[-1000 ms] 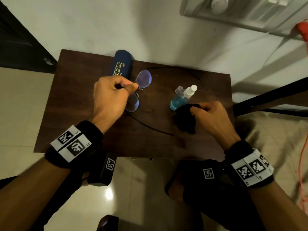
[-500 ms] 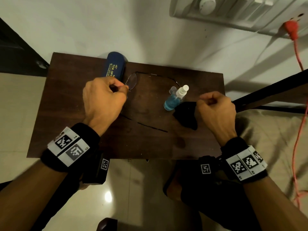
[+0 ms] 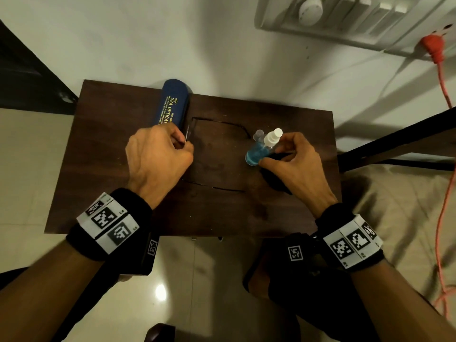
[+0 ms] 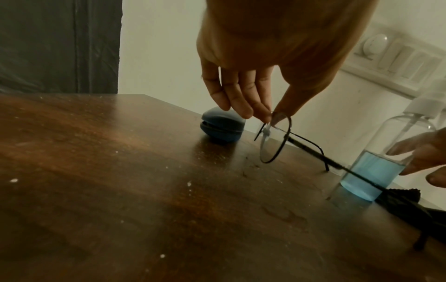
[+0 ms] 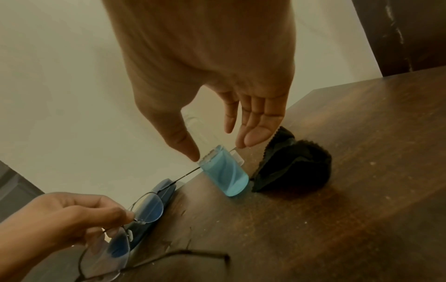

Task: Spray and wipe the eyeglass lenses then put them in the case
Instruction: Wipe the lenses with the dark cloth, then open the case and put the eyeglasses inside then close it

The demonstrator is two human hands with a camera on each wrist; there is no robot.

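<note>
My left hand (image 3: 185,144) pinches the thin black-framed eyeglasses (image 4: 275,141) at the bridge and holds them upright just above the brown table (image 3: 111,169), temples unfolded. The glasses (image 5: 147,208) hang beside the closed blue case (image 3: 172,104). My right hand (image 3: 274,154) curls thumb and fingers round the clear spray bottle (image 3: 259,151) of blue liquid, which stands on the table. In the right wrist view the thumb touches the bottle (image 5: 224,171). A crumpled black cloth (image 5: 294,162) lies right behind it, under my right palm.
A clear cap (image 3: 257,134) sits beside the bottle's white nozzle. The table stands against a white wall with a switch panel (image 3: 345,18). An orange cable (image 3: 444,82) hangs at the right, above a beige sheet (image 3: 394,206).
My right hand left the black cloth and moved up to the spray bottle. My left hand turned the glasses from flat-facing to upright and edge-on, near the case.
</note>
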